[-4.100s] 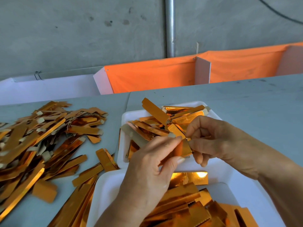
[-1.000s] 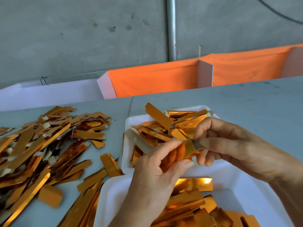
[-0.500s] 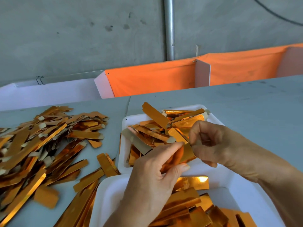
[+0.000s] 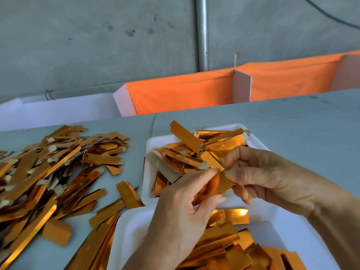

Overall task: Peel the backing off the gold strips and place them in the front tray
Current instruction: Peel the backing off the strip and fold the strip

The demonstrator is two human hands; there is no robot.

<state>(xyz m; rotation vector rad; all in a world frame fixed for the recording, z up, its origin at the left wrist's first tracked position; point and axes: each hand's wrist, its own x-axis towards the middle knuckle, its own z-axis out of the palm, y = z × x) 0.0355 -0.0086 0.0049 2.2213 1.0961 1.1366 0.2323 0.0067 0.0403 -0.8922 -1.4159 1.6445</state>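
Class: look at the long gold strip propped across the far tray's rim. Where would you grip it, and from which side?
Probably pinch the long gold strip's raised upper-left end, coming from the left: it juts free beyond the far tray, while its lower end is buried among other strips.

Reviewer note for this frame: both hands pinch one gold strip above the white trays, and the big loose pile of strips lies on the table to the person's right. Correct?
Not quite. The head view shows the loose pile on the person's left, not right. The rest holds: the left hand and right hand both pinch one gold strip above the white trays.
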